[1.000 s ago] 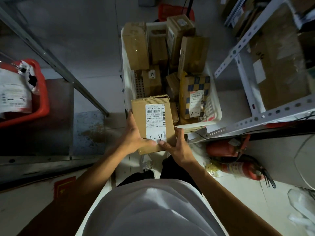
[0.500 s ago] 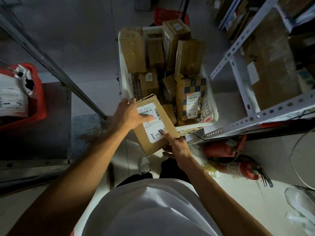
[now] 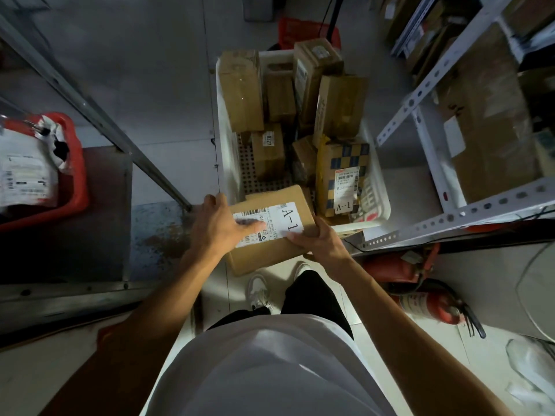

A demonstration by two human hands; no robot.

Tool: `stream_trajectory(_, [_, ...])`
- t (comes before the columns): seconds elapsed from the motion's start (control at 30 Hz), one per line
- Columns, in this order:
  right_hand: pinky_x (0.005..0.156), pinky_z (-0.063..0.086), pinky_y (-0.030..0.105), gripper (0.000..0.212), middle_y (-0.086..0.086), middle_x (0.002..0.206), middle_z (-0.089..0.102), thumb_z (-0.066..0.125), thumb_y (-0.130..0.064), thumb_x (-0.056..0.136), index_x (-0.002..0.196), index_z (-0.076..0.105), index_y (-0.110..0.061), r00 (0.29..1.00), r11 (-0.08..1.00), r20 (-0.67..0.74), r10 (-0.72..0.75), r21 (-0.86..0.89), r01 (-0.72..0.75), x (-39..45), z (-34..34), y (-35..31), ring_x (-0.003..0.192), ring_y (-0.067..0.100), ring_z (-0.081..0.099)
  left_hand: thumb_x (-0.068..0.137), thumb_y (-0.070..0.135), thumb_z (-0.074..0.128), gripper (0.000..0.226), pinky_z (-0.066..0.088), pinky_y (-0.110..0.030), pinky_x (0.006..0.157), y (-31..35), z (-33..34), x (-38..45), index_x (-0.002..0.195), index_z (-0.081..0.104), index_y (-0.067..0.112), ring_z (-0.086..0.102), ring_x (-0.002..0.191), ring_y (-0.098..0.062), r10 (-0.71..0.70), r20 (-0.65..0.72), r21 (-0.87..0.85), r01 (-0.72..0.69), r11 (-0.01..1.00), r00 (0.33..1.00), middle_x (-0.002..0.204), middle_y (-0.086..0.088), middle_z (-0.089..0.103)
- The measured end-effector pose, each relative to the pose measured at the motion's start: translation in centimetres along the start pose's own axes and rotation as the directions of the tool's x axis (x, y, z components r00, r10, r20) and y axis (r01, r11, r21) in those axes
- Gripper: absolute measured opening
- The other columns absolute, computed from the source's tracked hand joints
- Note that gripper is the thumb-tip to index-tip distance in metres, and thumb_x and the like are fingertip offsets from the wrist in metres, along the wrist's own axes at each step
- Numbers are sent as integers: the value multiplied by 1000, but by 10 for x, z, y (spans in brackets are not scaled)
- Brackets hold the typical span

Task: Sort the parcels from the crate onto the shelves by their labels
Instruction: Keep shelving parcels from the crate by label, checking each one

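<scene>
I hold a brown cardboard parcel (image 3: 270, 250) with a white label reading A-1 in front of me, just above the near end of the white crate (image 3: 377, 187). My left hand (image 3: 219, 226) grips its left end, thumb lying across the label. My right hand (image 3: 318, 238) grips the right end, fingers curled under it. The crate holds several more cardboard parcels; a checkered one (image 3: 342, 175) at its near right also bears an A-1 label.
A white metal shelf (image 3: 450, 217) with cartons stands at the right. Two red fire extinguishers (image 3: 426, 301) lie on the floor beneath it. A red bin (image 3: 76, 175) with a bagged parcel sits on a dark shelf at the left, beside a slanted metal post (image 3: 99, 121).
The parcel has been turned from upright to lying sideways, so the A-1 label now reads rightward. My left hand moved from its lower edge onto the label face.
</scene>
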State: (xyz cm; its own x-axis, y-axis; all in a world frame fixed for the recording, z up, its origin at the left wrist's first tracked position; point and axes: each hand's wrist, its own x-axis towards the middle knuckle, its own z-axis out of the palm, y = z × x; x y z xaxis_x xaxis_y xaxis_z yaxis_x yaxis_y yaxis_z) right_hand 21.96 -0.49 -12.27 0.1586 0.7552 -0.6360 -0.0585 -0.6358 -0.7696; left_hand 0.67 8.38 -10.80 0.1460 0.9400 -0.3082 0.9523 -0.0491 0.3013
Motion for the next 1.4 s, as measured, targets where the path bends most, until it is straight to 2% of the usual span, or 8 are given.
stream_trajectory(0.13, [89, 57, 46, 80, 4, 110, 72, 93, -55, 55, 117, 63, -14, 966, 999, -259, 18, 38, -8, 1, 12, -3, 99, 22, 69, 68, 80, 61, 73, 27, -24, 45, -3, -3, -1, 85, 48, 11, 46, 58, -9, 29, 25, 16, -30, 999, 999, 79, -3, 58])
stream_trajectory(0.27, [77, 43, 29, 61, 0, 105, 65, 78, -54, 77, 115, 58, -11, 880, 993, -473, -40, -115, -16, -7, 23, -9, 94, 17, 61, 83, 71, 54, 67, 33, -28, 51, 0, 0, -11, 106, 51, 9, 53, 69, -18, 31, 5, 15, -31, 999, 1000, 90, -6, 61])
stream_trajectory(0.4, [76, 56, 26, 61, -2, 118, 65, 79, -37, 82, 129, 51, -12, 931, 964, -311, -191, -238, 118, -12, 33, -4, 100, 13, 65, 92, 71, 35, 66, 41, -25, 48, 13, 14, -18, 134, 38, 20, 61, 66, -16, 32, 64, -70, -28, 997, 997, 106, -3, 69])
stream_trajectory(0.57, [76, 49, 7, 70, -14, 122, 60, 81, -33, 80, 133, 36, -44, 979, 964, -82, -185, -209, 165, -20, 33, 8, 108, 2, 61, 90, 27, 70, 68, 48, -6, 69, 6, 25, -24, 142, 30, 10, 61, 104, -10, 198, 183, -573, -59, 818, 963, 135, -7, 60])
stream_trajectory(0.7, [65, 44, 0, 77, -8, 120, 59, 80, -41, 79, 142, 40, -25, 986, 961, -111, -124, -261, 91, -25, 32, 16, 106, 9, 58, 64, 38, 85, 108, 49, -21, 90, -12, 26, -29, 150, 21, 29, 60, 112, -4, 271, 317, -683, 21, 730, 909, 132, 10, 60])
stream_trajectory(0.93, [92, 55, 40, 89, -4, 124, 66, 88, -57, 62, 132, 42, -27, 989, 960, -127, -77, -277, 39, -45, 8, 37, 109, 16, 64, 68, 12, 89, 103, 40, 3, 78, 7, 40, -49, 149, 27, 29, 51, 99, 21, 285, 357, -658, 22, 753, 890, 115, 29, 56])
stream_trajectory(1.17, [85, 59, 50, 84, -2, 116, 73, 96, -40, 61, 129, 50, -26, 962, 1000, -273, -27, -4, 27, -108, -42, 87, 104, 21, 71, 53, 41, 84, 100, 55, -36, 94, 64, 69, -86, 140, 37, 35, 61, 115, -3, 432, 444, -622, -77, 779, 785, 126, 14, 63])
stream_trajectory(1.4, [58, 46, 2, 66, -18, 101, 63, 83, -8, 77, 131, 45, -9, 819, 964, -569, 67, 250, 95, -225, -84, 140, 75, -23, 60, 49, 44, 85, 94, 53, -44, 98, 150, 103, -149, 132, 42, 31, 62, 116, -9, 610, 562, -551, -297, 780, 559, 127, 9, 64])
